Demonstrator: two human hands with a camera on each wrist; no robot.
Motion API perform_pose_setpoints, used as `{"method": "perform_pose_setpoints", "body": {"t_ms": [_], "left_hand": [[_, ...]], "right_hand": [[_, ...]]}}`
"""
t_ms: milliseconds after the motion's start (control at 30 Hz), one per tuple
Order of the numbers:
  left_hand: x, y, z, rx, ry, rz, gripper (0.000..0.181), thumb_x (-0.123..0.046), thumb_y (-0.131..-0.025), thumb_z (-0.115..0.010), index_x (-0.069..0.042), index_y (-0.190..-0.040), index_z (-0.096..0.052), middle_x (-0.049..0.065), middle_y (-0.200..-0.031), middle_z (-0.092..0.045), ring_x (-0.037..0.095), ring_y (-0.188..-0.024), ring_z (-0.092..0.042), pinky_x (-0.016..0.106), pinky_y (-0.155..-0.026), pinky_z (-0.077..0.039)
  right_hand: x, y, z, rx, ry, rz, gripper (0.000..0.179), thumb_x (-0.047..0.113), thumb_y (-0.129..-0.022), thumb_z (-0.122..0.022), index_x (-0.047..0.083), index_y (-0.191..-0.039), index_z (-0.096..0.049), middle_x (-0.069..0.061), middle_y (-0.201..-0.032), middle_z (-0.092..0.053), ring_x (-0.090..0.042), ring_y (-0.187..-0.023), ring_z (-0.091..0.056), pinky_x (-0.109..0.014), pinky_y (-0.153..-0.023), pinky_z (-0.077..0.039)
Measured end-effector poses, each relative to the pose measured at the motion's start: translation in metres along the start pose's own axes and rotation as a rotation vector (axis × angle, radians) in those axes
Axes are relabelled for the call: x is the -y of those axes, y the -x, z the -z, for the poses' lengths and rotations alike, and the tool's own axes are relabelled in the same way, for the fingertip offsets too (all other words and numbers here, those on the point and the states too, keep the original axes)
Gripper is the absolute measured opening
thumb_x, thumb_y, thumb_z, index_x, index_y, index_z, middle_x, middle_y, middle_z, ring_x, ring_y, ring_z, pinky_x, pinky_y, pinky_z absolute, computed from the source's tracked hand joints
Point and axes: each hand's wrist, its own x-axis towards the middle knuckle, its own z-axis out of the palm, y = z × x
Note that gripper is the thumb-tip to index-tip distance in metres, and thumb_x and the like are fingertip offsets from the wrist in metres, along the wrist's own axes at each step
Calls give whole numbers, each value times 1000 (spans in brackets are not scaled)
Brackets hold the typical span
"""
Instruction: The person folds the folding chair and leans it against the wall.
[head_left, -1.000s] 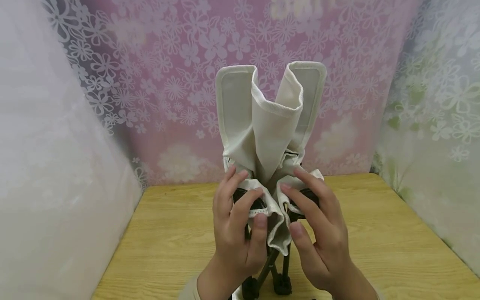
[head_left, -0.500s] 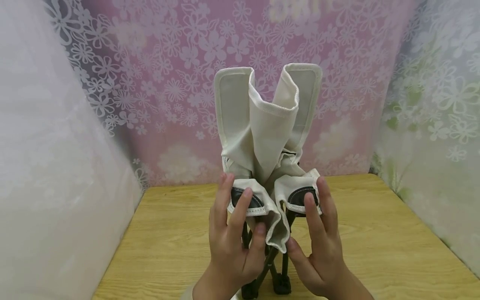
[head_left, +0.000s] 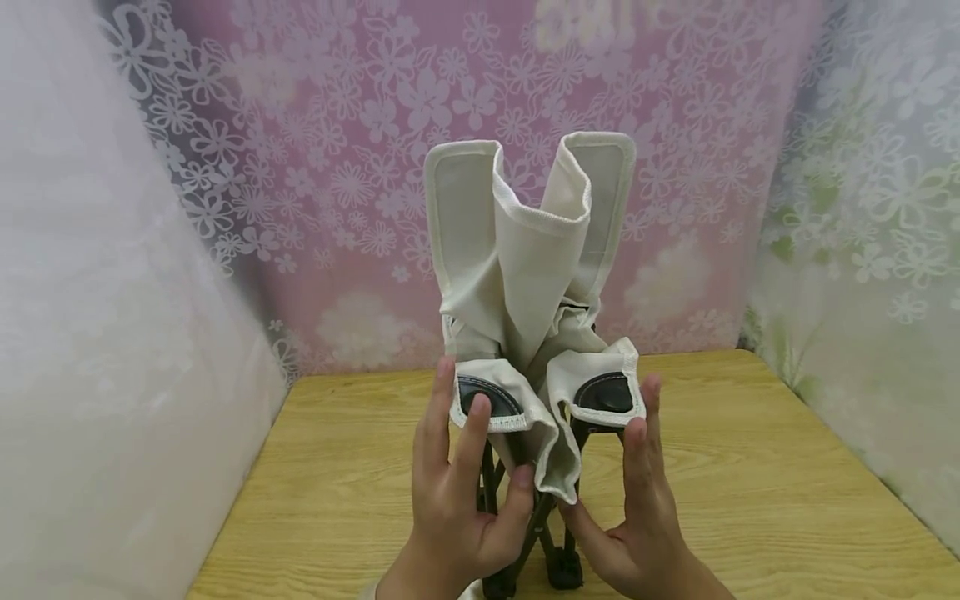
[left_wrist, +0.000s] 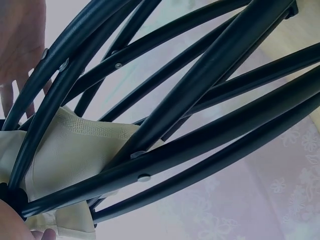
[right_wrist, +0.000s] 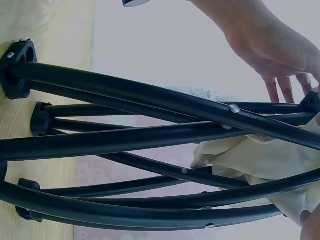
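Observation:
A small folding chair with cream fabric (head_left: 540,267) and a black tube frame (head_left: 536,533) stands partly folded on the table. Black corner patches (head_left: 606,393) mark the front of its seat. My left hand (head_left: 468,500) lies along the left front corner, forefinger on the patch and thumb lower, near the frame. Beside the right front corner is my right hand (head_left: 637,521), its fingers fairly straight along the fabric edge, its thumb by the drooping middle fold. Crossed black tubes (left_wrist: 165,165) with rivets fill the left wrist view; the right wrist view shows black feet (right_wrist: 17,70) on the tabletop.
The wood-grain table (head_left: 757,467) extends on both sides of the chair. Behind it hangs a pink flowered backdrop (head_left: 360,200). Pale sheets (head_left: 127,317) close off the left and right sides.
Both hands have drawn outward and slightly down from the seat's front corners, uncovering the black patches. The right fingers have come off the fabric top. The chair appears marginally lower at its top.

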Motion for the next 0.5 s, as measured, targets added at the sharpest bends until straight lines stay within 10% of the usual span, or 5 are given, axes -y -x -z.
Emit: {"method": "perform_pose_setpoints", "body": {"t_ms": [500], "left_hand": [[-3,25,11,96,13,15,76,-32,-95,-68,5,-156,-41,51,-151,-38,54,-137,-54,49,-106,-52]], "right_hand": [[-3,13,1,110,7,-1,84,28,-105,-65,2,-169,-16,-35,-173,-12,-41,-165,-15,-40,-134,-20]]}}
